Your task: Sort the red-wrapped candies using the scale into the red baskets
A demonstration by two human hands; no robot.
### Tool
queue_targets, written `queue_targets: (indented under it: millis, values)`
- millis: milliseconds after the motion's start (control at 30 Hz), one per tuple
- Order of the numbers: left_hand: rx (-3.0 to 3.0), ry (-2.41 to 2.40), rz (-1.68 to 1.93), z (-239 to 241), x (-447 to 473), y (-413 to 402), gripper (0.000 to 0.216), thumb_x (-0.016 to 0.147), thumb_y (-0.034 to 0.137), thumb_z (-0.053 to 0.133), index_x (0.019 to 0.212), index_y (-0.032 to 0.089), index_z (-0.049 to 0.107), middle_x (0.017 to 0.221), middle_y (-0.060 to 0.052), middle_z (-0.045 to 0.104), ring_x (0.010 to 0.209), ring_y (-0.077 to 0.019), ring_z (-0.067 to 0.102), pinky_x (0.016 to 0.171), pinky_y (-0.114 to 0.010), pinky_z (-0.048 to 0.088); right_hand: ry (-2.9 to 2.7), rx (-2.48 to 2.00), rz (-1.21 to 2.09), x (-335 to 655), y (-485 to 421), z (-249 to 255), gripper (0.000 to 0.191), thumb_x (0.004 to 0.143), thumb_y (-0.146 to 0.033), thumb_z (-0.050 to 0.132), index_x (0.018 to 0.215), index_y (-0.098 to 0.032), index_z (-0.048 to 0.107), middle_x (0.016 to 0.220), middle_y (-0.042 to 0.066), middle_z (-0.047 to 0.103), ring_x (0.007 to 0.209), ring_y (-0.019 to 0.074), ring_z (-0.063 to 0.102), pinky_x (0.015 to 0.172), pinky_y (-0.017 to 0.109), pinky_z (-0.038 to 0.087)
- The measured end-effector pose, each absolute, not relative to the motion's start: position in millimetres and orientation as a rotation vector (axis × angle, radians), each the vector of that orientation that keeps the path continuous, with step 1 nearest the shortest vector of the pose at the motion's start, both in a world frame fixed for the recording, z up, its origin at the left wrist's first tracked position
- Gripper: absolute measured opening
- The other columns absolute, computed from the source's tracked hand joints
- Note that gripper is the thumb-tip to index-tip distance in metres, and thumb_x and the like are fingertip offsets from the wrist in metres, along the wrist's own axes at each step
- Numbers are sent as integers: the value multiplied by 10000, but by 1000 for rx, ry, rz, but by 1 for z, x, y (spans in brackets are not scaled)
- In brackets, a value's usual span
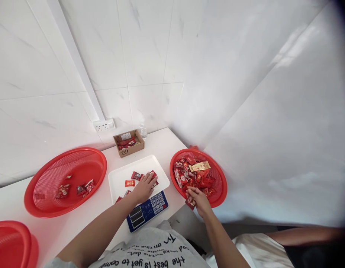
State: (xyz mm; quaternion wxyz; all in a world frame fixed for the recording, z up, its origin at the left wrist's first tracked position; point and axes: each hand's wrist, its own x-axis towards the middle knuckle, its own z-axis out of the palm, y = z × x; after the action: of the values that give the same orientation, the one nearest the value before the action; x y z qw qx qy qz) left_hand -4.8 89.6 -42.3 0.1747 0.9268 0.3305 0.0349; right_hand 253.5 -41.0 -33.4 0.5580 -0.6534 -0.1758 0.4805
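My left hand (144,187) rests over the white tray (150,162) of a digital scale (148,211), its fingers stretched out near several small wrapped packets. An orange-red packet (129,183) and a dark red packet (136,175) lie just beside its fingers; what is under the palm is hidden. At the near rim of the right red basket (223,178), my right hand (199,199) is closed on a red packet (190,203). That basket holds a pile of red packets and a long gold packet (199,166).
A left red basket (38,178) has a few packets inside. Red baskets (26,242) stand at the lower left. A cardboard box (132,149) with packets and a clear plastic bottle (142,131) are near the wall. Another person's arm (303,236) shows at lower right.
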Motion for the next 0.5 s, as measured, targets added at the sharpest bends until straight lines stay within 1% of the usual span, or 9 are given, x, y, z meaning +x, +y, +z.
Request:
queue_targets:
  millis: [67, 133, 167, 233, 267, 300, 400, 433, 500]
  values:
    - [2517, 968, 189, -34, 2, 83, 537, 859, 386, 399, 1355, 195, 323, 1468, -102, 224, 1356, -275, 118, 1064, -487, 198, -262, -1476, 1200, 263, -35, -11, 428, 540, -443, 726, 883, -208, 621, 570, -15, 575, 429, 107, 478, 381, 233, 374]
    - [2290, 1002, 279, -19, 15, 76, 545, 872, 459, 339, 1354, 203, 324, 1462, -90, 245, 1351, -248, 160, 1064, -449, 228, -266, -1382, 1223, 266, -26, 18, 453, 611, -437, 690, 1007, -237, 598, 510, -54, 507, 402, 83, 427, 375, 208, 350]
    - [2127, 1013, 303, -10, 24, 73, 546, 886, 483, 273, 1360, 214, 312, 1449, -82, 282, 1338, -228, 214, 1051, -425, 266, -330, -1348, 1234, 264, -21, 34, 474, 641, -432, 671, 1069, -252, 576, 502, -68, 484, 390, 70, 396, 369, 195, 327]
    - [1769, 924, 293, 15, 40, 70, 561, 908, 464, 45, 1380, 251, 261, 1410, -59, 364, 1270, -184, 364, 978, -380, 368, -551, -1328, 1318, 252, -11, 64, 503, 702, -440, 622, 1163, -264, 526, 528, -70, 491, 392, 63, 375, 378, 195, 308]
    - [1612, 806, 238, 28, 47, 69, 596, 897, 462, -30, 1386, 257, 244, 1392, -52, 394, 1234, -175, 414, 949, -372, 394, -688, -1342, 1369, 243, -7, 78, 500, 722, -447, 601, 1176, -252, 520, 536, -65, 501, 392, 63, 376, 386, 200, 307]
    - [1481, 717, 221, 43, 52, 70, 617, 888, 472, -58, 1387, 260, 237, 1375, -47, 418, 1207, -173, 445, 938, -371, 401, -846, -1357, 1416, 233, -3, 91, 500, 740, -454, 579, 1190, -247, 513, 543, -59, 515, 394, 68, 385, 394, 207, 309]
    - [1205, 542, 287, 81, 55, 72, 677, 851, 559, -60, 1376, 272, 257, 1376, -23, 414, 1212, -178, 429, 977, -384, 354, -1263, -1423, 1445, 213, 3, 117, 459, 753, -435, 575, 1159, -222, 549, 576, -39, 545, 503, 99, 472, 513, 234, 391]
    - [1142, 503, 309, 90, 54, 73, 694, 841, 589, -38, 1362, 268, 289, 1380, -22, 407, 1232, -187, 400, 995, -394, 326, -1346, -1454, 1424, 210, 4, 122, 439, 756, -427, 573, 1139, -214, 565, 598, -30, 554, 544, 109, 493, 550, 243, 408]
    - [1068, 470, 333, 100, 49, 71, 688, 838, 622, 41, 1308, 262, 391, 1394, -18, 384, 1294, -202, 298, 1036, -412, 251, -1375, -1541, 1338, 210, 6, 130, 419, 770, -417, 552, 1130, -202, 567, 621, -21, 556, 575, 118, 506, 571, 249, 417]
